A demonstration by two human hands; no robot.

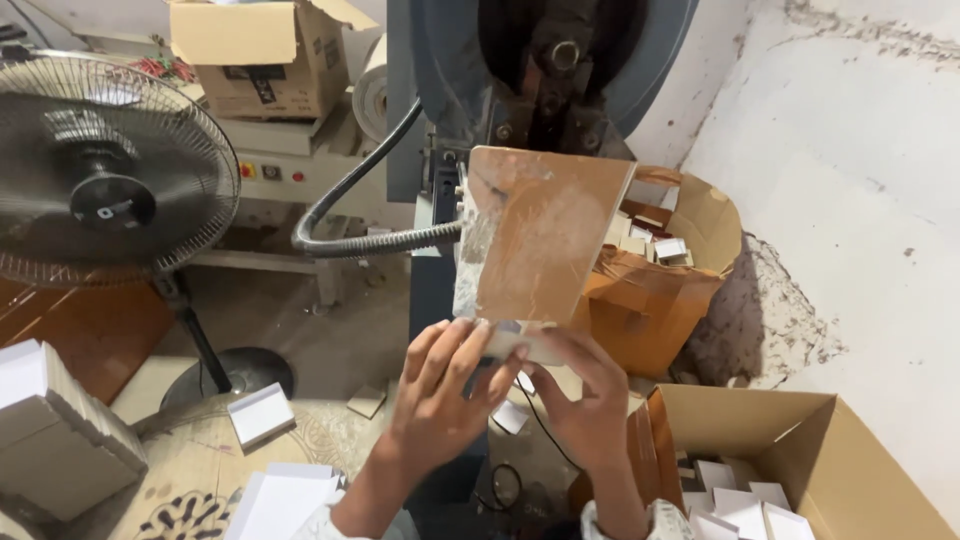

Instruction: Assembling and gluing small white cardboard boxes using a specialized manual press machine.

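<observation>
Up close, two hands meet under one brown guard plate [540, 235] fixed to the front of a dark press machine [520, 70]. Left hand [440, 385] has its fingers spread and curled over a small white card [505, 342] at the plate's lower edge; right hand [578, 395] pinches the same card from the other side. Whether more than one card is held cannot be told. One corrugated hose [370, 235] loops in from the left. Three cardboard boxes show: one [260, 55] on the machine behind, one [650, 280] just right of the plate with white pieces inside, one [800, 440] at lower right with white cards. One standing fan [105, 170] is at left, with white card stacks [280, 495] below.
</observation>
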